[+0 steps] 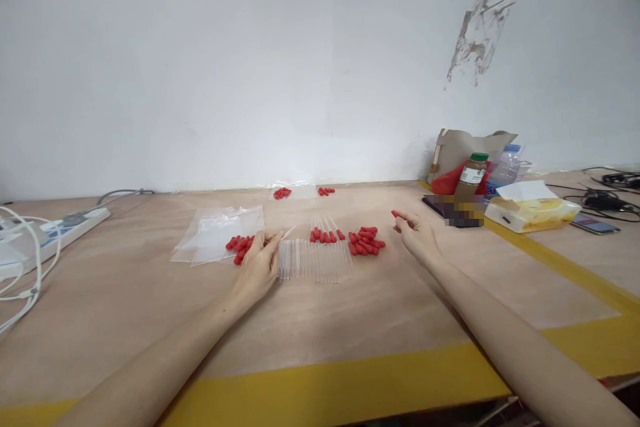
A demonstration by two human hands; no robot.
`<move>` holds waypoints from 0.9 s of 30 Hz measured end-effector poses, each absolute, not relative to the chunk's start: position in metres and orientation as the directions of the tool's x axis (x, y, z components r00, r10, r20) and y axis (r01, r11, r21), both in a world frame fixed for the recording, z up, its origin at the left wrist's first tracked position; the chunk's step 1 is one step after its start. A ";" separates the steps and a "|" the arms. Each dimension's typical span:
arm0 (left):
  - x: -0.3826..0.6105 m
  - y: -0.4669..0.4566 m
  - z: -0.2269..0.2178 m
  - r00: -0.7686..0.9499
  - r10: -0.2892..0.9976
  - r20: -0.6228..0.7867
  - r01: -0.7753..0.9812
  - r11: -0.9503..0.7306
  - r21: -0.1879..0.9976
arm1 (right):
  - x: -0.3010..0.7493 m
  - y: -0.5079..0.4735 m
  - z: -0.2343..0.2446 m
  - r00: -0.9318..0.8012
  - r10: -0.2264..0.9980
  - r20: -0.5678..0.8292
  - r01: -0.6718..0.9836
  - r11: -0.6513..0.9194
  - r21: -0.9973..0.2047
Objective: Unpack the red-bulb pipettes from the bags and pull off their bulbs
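My left hand (257, 260) is closed on a thin clear dropper tube (289, 233), whose tip sticks out to the upper right. Pinched in the fingertips of my right hand (414, 233) is a red rubber dropper bulb (395, 213), held apart from the tube. Between the hands lies a row of clear dropper tubes (315, 263). Just beyond it are several droppers fitted with red bulbs (327, 236). One pile of loose red bulbs (367, 241) rests right of the row. Another pile of red bulbs (239, 247) is partly hidden behind my left hand.
Clear plastic bags (215, 233) lie at left. By the wall are bagged red bulbs (283, 193). A power strip (75, 233) with white cables stands far left. On the right are a bottle (473, 177), a tissue pack (533, 210), a phone (597, 224) and black cables. Yellow tape (340, 383) edges the table.
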State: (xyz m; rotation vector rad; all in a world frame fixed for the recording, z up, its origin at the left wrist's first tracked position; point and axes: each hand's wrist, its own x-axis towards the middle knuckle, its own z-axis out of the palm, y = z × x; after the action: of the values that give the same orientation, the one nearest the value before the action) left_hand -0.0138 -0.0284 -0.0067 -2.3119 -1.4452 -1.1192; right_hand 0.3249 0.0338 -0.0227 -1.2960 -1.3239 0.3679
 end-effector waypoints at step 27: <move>-0.008 -0.026 -0.019 0.394 0.654 0.646 0.813 -0.575 0.086 | 0.325 0.039 -0.043 0.290 0.908 0.303 0.628 0.058 -0.776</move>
State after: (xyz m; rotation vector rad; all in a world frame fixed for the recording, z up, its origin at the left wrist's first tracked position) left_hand -0.0077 -0.0256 -0.0192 -2.4093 -1.2957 -0.9484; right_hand 0.3255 0.0386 -0.0427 -1.6547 -1.4234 0.3893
